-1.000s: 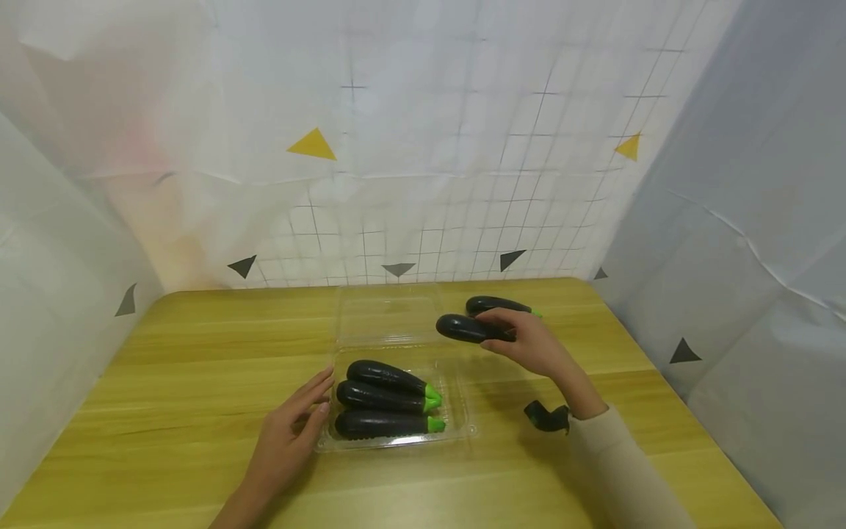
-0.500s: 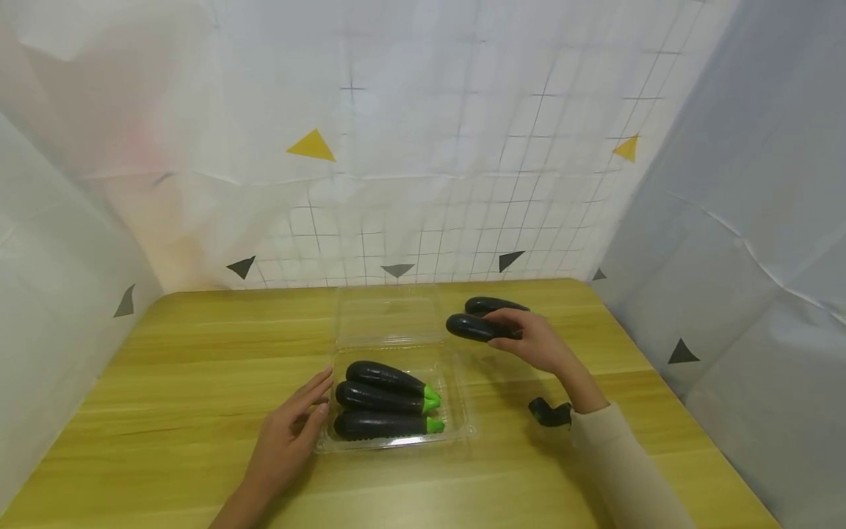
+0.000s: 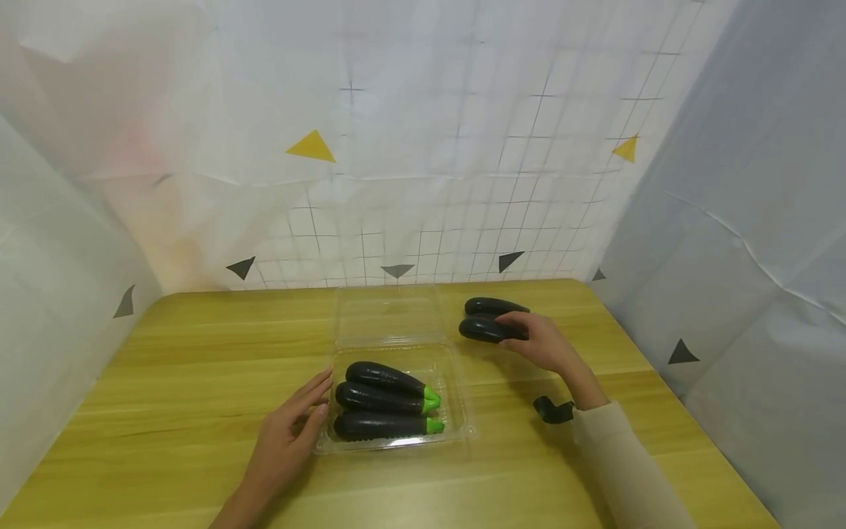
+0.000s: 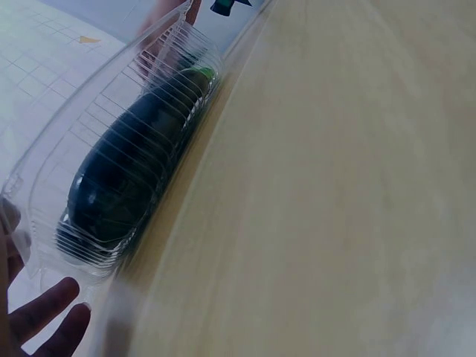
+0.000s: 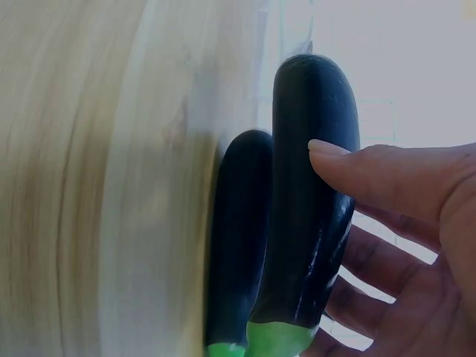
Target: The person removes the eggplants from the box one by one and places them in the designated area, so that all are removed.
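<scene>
My right hand (image 3: 538, 342) holds a dark eggplant (image 3: 481, 329), thumb on one side and fingers round the other. In the right wrist view the green stem end of this eggplant (image 5: 305, 216) points down the picture. A second eggplant (image 3: 492, 305) lies on the table just behind it. My left hand (image 3: 287, 433), fingers loosely extended, is at the left edge of a clear plastic clamshell box (image 3: 459, 382). Inside the box three eggplants (image 3: 383, 397) lie side by side, green ends to the right. The left wrist view shows an eggplant (image 4: 130, 167) through the ribbed wall.
The box's clear lid (image 3: 390, 316) lies folded back toward the rear wall. A small dark bent piece (image 3: 554, 410) shows at the right sleeve's cuff. White sheets (image 3: 423, 147) with grid lines and triangles surround the wood-grain table (image 3: 198, 382).
My right hand has moved to the right with the eggplant, bringing it alongside the one behind. The left hand and the box stay in place.
</scene>
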`<action>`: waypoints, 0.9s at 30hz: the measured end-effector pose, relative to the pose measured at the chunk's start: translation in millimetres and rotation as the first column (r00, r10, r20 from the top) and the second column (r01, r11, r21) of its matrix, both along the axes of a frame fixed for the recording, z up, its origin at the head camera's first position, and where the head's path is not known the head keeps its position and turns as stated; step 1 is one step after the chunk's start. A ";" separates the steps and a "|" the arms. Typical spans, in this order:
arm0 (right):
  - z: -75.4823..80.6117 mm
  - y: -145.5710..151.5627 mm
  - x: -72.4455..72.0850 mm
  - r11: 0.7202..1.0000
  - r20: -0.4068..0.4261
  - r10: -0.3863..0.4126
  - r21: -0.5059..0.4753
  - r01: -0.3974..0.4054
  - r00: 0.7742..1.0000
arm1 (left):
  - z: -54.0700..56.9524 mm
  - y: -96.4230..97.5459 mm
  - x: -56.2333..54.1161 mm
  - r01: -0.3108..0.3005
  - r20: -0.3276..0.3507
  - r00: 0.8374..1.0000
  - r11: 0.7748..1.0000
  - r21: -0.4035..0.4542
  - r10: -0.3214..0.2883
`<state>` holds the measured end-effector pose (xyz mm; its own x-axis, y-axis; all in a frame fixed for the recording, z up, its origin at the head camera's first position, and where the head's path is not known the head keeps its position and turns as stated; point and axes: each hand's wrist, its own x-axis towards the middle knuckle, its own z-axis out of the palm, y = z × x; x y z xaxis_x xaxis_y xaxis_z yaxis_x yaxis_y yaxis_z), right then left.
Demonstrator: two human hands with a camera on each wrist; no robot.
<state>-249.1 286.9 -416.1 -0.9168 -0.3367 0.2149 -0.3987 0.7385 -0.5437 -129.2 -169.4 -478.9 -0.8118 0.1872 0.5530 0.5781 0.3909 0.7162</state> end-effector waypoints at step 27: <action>-21.8 23.0 -11.0 0.993 -0.065 0.064 0.101 -0.057 0.996 | -0.5 -0.7 0.0 0.005 -0.001 1.000 1.000 0.002 -0.005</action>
<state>-260.1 309.9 -438.0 -0.8783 -0.4139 0.2392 -0.4780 0.7607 -0.4392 -129.3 -170.1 -479.3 -0.8105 0.1905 0.5540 0.5806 0.3869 0.7164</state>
